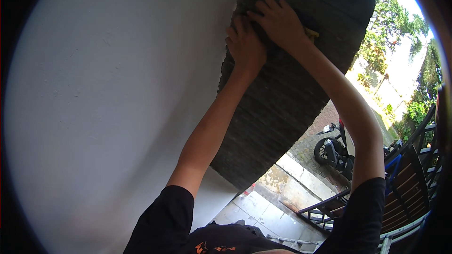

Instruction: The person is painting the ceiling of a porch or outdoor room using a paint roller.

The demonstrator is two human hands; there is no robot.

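Observation:
A dark grey, rough-faced column (273,108) with a ragged edge runs beside the white wall. Near its top, my left hand (246,42) lies against the dark face close to that edge, fingers apart and slightly bent. My right hand (280,23) is just right of it and higher, fingers spread and bent over the same dark area. A small yellow object (312,34) pokes out from beside my right hand; most of it is hidden, and whether I touch it I cannot tell.
The smooth white wall (108,103) fills the left side. Below right are a tiled floor (249,202), a parked motorbike (332,153), a black gate with wooden slats (405,188) and a metal ladder (386,244) at the bottom edge. Trees (391,19) stand beyond.

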